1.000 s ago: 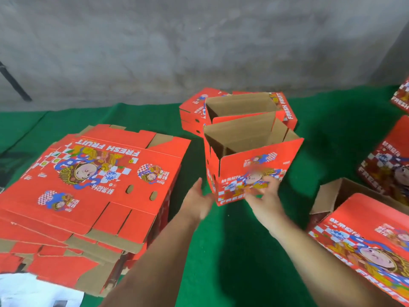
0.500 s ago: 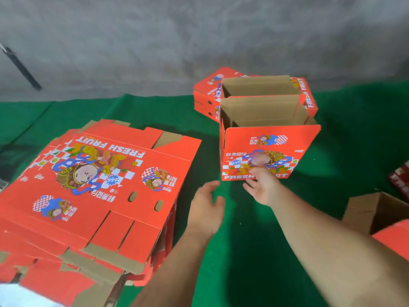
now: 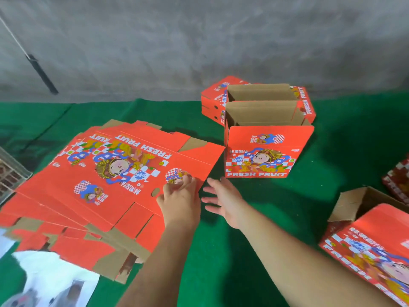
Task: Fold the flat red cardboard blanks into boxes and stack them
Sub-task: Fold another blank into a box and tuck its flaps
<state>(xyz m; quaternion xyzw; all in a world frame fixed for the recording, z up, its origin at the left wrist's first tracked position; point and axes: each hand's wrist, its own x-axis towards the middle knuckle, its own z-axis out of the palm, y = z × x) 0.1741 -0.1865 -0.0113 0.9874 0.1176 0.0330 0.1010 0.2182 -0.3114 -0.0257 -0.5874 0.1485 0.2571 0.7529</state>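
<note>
— Now, head view: where's the next blank?

— Top blank [image 3: 115, 171] of the pile [image 3: 73, 229] at the left edge of the green cloth [image 3: 221, 273], lying flat, print up. Its long axis runs from near left to far right, toward the folded box [image 3: 269, 151].

— Which hand is on it?

— Left hand [image 3: 180, 202], at the blank's right edge. The fingers [image 3: 184, 183] curl over that edge as if pinching it, though the tips blur, so I judge a grasp on the blank rather than see it plainly.

— And the right?

— Right hand [image 3: 223, 200] hangs just beside the left, off the blank, fingers spread and loose, holding nothing. The blank lies to its left, so the left hand is the nearer one; the right would have to cross over to take the corner.

— The boxes already made?

— One open box stands toward the far edge, another [image 3: 261, 93] touching behind it, on a flat red stack [image 3: 212, 100].

— Anything you can't make out?

— The lower blanks are covered, a box [image 3: 371, 247] at the right edge is cut off, and the white sheet [image 3: 46, 282] at the near left corner is blurred
</note>
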